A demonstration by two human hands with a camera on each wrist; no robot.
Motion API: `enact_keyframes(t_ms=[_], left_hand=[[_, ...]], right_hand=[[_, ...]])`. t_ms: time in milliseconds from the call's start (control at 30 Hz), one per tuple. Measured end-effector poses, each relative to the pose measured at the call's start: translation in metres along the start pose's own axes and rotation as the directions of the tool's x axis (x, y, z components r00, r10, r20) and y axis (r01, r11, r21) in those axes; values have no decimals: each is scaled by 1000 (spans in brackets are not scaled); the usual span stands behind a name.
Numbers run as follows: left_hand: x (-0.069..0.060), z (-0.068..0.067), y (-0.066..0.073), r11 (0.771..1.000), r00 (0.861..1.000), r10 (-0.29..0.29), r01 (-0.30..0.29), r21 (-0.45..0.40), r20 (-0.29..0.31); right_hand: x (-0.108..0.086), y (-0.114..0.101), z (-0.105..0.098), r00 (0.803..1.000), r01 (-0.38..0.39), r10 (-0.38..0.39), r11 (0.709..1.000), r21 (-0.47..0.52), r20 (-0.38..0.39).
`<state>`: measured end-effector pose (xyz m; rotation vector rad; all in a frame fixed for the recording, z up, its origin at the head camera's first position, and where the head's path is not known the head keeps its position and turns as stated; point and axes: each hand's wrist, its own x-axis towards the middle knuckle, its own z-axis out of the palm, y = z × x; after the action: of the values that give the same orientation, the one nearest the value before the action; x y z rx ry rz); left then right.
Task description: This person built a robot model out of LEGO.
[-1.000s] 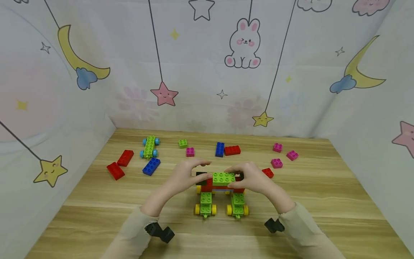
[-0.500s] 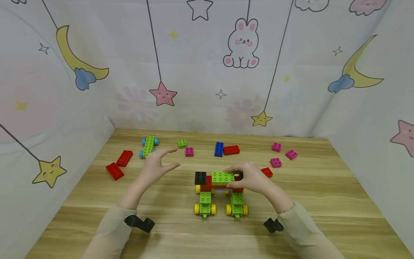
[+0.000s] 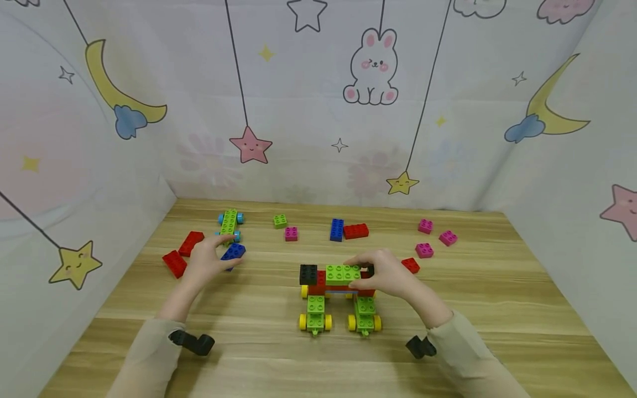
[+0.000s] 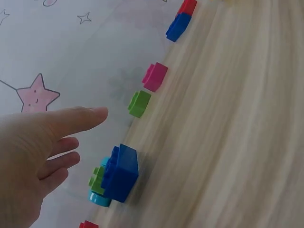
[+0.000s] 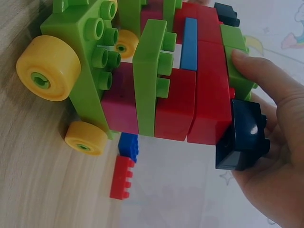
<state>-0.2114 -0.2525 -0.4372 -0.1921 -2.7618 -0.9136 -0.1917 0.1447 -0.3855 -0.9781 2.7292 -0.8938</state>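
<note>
A building-block vehicle (image 3: pixel 316 304) stands on the table: red bricks, lime bricks (image 3: pixel 337 274) on top, a black brick (image 3: pixel 308 274) at each end, lime wheeled bases below with yellow wheels (image 5: pixel 49 68). My right hand (image 3: pixel 385 272) grips its top right part; in the right wrist view the thumb (image 5: pixel 256 69) presses the lime bricks, and other fingers are partly hidden behind. At the left, my left hand (image 3: pixel 204 261) hovers beside a blue brick (image 3: pixel 236 252), thumb and fingers spread. The left wrist view shows a gap between hand and blue brick (image 4: pixel 122 173).
Two red bricks (image 3: pixel 191 243) lie left of my left hand, and a lime base with blue wheels (image 3: pixel 229 223) behind it. Along the back are a small lime brick (image 3: pixel 280 221), a pink brick (image 3: pixel 291 234), and blue (image 3: pixel 337 230) and red bricks. Several small bricks (image 3: pixel 424 250) lie right.
My left hand has left the vehicle's left end and travelled left to the blue brick, uncovering the black brick. The right hand keeps its hold on the vehicle, which stays put.
</note>
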Motion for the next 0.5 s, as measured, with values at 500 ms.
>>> enact_keyframes(t_ms=[500], left_hand=[[1,5,-28,994,990,-104,102,29,95]], right_hand=[[0,1,0,1000,4,-4,1000,-3,-1]])
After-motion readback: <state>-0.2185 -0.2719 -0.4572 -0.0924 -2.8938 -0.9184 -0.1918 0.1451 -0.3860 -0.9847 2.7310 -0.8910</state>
